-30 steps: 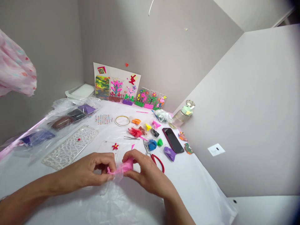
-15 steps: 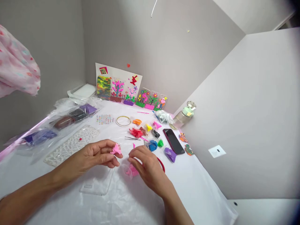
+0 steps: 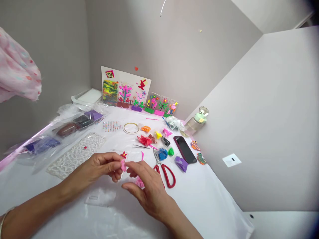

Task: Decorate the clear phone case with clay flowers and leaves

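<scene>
My left hand pinches a small lump of pink clay between thumb and fingertips. My right hand is open, thumb well apart from the fingers, its fingertips close to the lump; whether they touch it I cannot tell. Under both hands lies a transparent phone case, partly covered by them. Just beyond the lump shows a small red flower. More pink clay sits partly hidden behind my right thumb. Red-handled scissors lie to the right of that hand.
Wrapped clay lumps in several colours, such as blue and purple, lie beyond my right hand, near tweezers and a phone. A white lattice panel lies left. A bottle and decorated cards stand at the back.
My right hand has opened its fingers and moved left and slightly down, uncovering the scissors' handles. In my left hand the pink clay has turned and sits a little lower.
</scene>
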Demonstrator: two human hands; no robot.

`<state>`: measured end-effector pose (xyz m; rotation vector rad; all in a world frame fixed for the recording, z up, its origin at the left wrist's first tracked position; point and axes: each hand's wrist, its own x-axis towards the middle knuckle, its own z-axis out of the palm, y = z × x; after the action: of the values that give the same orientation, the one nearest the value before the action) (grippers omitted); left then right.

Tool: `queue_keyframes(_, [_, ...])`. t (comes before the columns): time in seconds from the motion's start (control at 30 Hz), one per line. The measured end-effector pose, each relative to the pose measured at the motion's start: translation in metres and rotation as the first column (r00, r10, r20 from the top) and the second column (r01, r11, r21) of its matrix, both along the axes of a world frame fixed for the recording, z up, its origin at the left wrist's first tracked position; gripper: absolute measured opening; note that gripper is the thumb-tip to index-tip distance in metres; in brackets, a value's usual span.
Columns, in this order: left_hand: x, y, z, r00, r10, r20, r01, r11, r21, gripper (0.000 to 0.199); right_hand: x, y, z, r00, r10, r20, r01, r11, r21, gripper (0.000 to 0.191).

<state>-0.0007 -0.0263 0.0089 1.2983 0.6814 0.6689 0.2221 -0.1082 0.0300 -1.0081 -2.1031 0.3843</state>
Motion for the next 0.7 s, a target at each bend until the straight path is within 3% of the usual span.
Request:
queue_keyframes(0.17, [-0.003, 0.002, 0.004, 0.998, 0.063, 0.026, -0.061, 0.996, -0.065, 0.05, -0.002, -0.001, -0.006, 0.998, -0.052, -0.025, 0.052, 0.999, -0.003, 0.038])
queue_keyframes(0.23, [-0.003, 0.002, 0.005, 0.998, 0.058, 0.011, -0.057, 0.995, -0.08, 0.048, -0.004, 0.0, -0.007, 0.986, -0.071, -0.152, 0.053, 0.991, -0.122, 0.032])
queue_keyframes(0.3, [-0.003, 0.002, 0.005, 0.999, 0.05, -0.013, -0.05, 0.997, -0.051, 0.044, -0.004, 0.001, -0.004, 0.92, -0.125, -0.37, -0.021, 0.931, -0.366, 0.029])
queue_keyframes(0.37, [-0.003, 0.002, 0.005, 0.998, 0.04, -0.049, -0.041, 0.999, -0.002, 0.044, -0.003, 0.004, -0.001, 0.804, -0.226, -0.55, -0.167, 0.802, -0.573, 0.033])
queue_keyframes(0.4, [-0.002, 0.001, 0.005, 0.997, 0.036, -0.072, -0.034, 0.999, 0.021, 0.045, -0.003, 0.006, 0.001, 0.75, -0.273, -0.603, -0.234, 0.743, -0.628, 0.037])
queue_keyframes(0.47, [-0.002, 0.0, 0.005, 0.994, 0.029, -0.11, -0.024, 0.998, 0.049, 0.052, -0.002, 0.01, 0.003, 0.678, -0.331, -0.656, -0.317, 0.674, -0.668, 0.043])
queue_keyframes(0.6, [0.0, -0.003, 0.006, 0.996, 0.049, -0.072, -0.045, 0.998, 0.051, 0.063, -0.002, 0.016, 0.002, 0.614, -0.392, -0.685, -0.38, 0.614, -0.692, 0.043])
queue_keyframes(0.7, [0.001, -0.004, 0.008, 0.997, 0.077, -0.002, -0.077, 0.996, 0.04, 0.062, -0.002, 0.018, 0.002, 0.572, -0.426, -0.701, -0.379, 0.62, -0.687, 0.04])
